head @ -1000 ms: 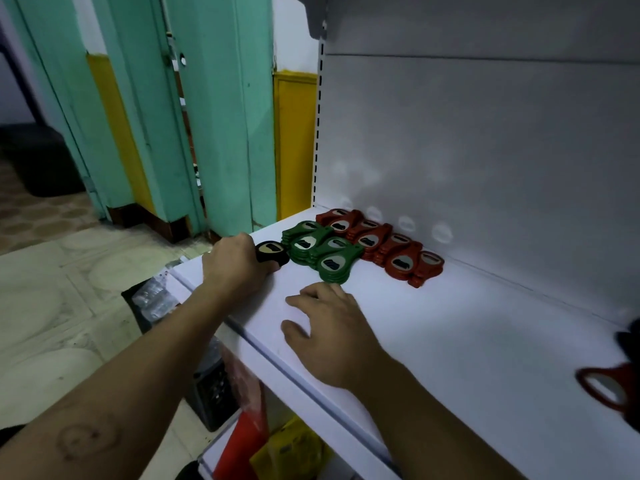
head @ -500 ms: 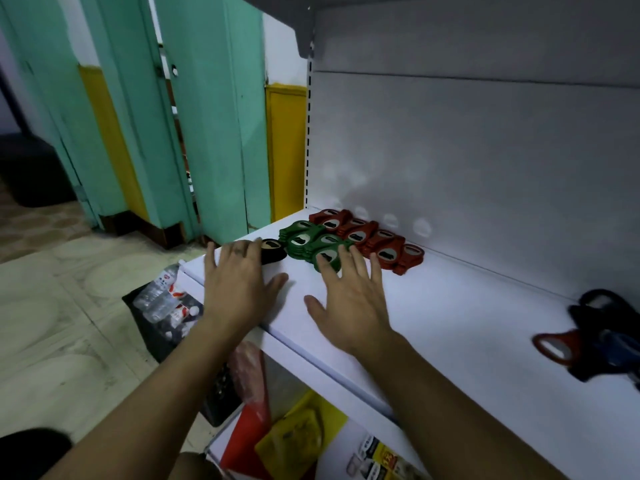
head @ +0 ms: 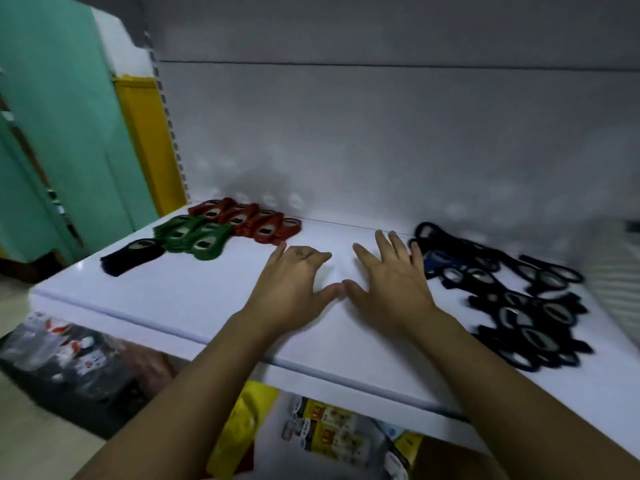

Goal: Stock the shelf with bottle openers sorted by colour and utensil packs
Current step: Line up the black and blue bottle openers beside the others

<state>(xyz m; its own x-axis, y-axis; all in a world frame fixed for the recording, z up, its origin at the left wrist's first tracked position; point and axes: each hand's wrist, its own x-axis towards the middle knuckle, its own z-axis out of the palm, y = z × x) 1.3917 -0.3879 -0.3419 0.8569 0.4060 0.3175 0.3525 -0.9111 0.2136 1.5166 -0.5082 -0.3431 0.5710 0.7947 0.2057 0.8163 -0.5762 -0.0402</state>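
**Two empty hands resting on a white shelf between sorted and unsorted bottle openers**

A person is leaning both bare forearms in from six o'clock over a white shelf (head: pixel 173 296). The left hand (head: pixel 291 289) is lying palm down near the middle of the shelf, thumb spread, index finger reaching forward, the other fingers bending at the knuckles. It is grasping nothing. The right hand (head: pixel 388 282) is lying just beside it at three o'clock, flat, with fingers straight and fanned. It too is released and empty. The two thumb tips are meeting or almost meeting.

At ten o'clock from the hands, sorted openers are sitting in groups. The red openers (head: pixel 249 220) are lining up against the grey back panel (head: pixel 346 133). The green openers (head: pixel 194 235) are touching them on the front left side. One black opener (head: pixel 133 254) is lying alone at the shelf's left end, just beside the green ones.

At three o'clock from the right hand, a loose pile (head: pixel 512 299) of dark openers is sprawling across the shelf, with a blue opener (head: pixel 434 263) at its near edge. Whether the right hand's outer fingers are touching that pile cannot be told.

Below the shelf at six o'clock, a yellow pack (head: pixel 242 434) and printed packs (head: pixel 329 434) are showing, blurred. At eight o'clock a dark bag (head: pixel 62 362) is sitting on the floor. A green door (head: pixel 52 116) is filling the view at ten o'clock.
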